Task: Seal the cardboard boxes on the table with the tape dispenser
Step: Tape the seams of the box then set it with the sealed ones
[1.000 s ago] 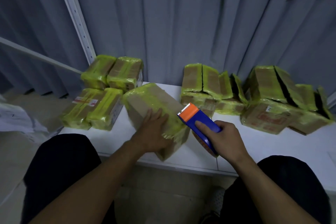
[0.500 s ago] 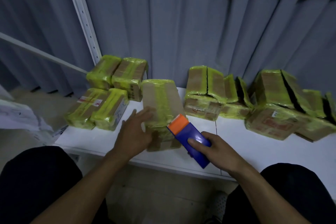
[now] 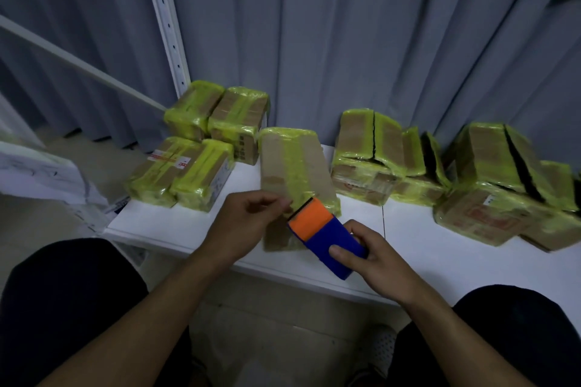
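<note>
Box awaited tape: my right hand gripped the tape dispenser, my left hand curled at its mouth, hold unclear; next, I judged, draw tape out.

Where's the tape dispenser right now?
Head view, centre: the tape dispenser is in the right hand, over the near end of the middle box.

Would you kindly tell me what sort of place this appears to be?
Probably a parcel-packing or shipping corner: taped cardboard boxes piled on a white table, a blue and orange tape dispenser in the right hand, and a white metal shelving upright before a grey curtain.
</note>
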Demonstrator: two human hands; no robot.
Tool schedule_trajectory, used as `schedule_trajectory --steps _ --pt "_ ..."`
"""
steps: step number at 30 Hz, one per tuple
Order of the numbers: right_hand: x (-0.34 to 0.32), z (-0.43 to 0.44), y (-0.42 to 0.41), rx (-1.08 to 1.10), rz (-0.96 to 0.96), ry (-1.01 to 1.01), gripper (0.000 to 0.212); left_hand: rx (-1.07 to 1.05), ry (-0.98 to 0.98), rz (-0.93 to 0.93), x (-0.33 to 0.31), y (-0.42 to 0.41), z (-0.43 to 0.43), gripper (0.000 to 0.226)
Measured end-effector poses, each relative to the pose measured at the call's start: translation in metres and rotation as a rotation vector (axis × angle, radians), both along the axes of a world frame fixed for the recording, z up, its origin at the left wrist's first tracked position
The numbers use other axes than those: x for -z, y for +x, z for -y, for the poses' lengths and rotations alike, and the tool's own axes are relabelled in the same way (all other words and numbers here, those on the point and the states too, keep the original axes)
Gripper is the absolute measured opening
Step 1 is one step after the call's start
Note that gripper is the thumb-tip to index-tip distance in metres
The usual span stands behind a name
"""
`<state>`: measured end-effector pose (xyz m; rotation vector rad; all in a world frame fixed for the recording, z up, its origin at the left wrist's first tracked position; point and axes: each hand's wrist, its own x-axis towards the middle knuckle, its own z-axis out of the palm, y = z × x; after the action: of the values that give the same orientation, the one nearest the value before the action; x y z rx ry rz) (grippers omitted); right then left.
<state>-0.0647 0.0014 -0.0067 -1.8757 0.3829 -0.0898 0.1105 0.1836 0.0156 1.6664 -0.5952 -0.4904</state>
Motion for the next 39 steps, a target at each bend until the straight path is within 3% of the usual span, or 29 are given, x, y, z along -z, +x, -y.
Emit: schedule_trajectory --steps 6,10,15,21,28,34,39 --pt "0.004 -0.002 0.0 -0.022 0.005 0.008 0.031 0.023 -0.071 -0.048 -0.007 0.005 -0.01 0.011" --pt "0.004 -0.005 0.003 -0.032 0.013 0.013 0.035 0.102 -0.011 0.019 -0.005 0.004 -0.012 0.014" --pt "0.004 -0.007 0.006 -0.035 0.03 0.035 0.031 0.007 -0.023 0.02 -0.002 0.004 -0.012 0.006" --pt "0.002 -0.01 0.007 -0.044 0.029 0.03 0.049 0.009 -0.018 -0.017 0.0 0.006 -0.012 0.003" --pt "0.001 -0.014 0.009 0.007 0.012 0.016 0.038 0.036 0.067 0.028 0.003 0.01 -0.012 0.004" --pt "-0.001 -0.018 0.01 0.036 -0.007 -0.098 0.058 -0.028 0.066 -0.072 0.003 0.015 -0.011 0.005" --pt "-0.005 -0.018 0.004 0.044 0.005 -0.131 0.045 0.024 0.089 -0.037 0.004 0.018 -0.012 0.004"
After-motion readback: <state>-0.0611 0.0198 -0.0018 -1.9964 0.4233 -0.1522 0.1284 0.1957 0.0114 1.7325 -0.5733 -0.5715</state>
